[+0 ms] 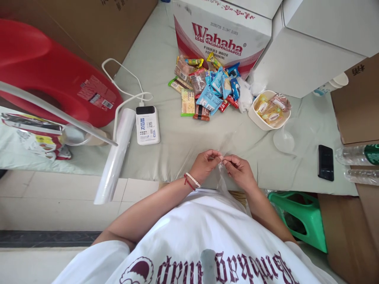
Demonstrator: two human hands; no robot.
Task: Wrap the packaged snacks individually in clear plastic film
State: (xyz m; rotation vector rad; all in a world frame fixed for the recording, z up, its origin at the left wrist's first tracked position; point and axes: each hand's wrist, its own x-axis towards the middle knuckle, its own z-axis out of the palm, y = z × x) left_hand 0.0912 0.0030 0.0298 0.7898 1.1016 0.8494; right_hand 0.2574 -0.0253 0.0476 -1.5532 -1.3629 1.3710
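A carton (207, 21) reads "Wahaha PURIFIED WATER FOR DRINKING" behind piled snacks (209, 98). Left hand (206, 164) and right hand (238, 169) pinch clear plastic (221, 178).

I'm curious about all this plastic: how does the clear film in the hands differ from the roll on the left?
The clear film is pinched by the left hand and right hand; the roll lies untouched, jutting past the edge of the table. The film hangs loose; the roll is a long, straight tube. The film is nearly see-through; the roll looks whiter. Both look like shiny plastic.
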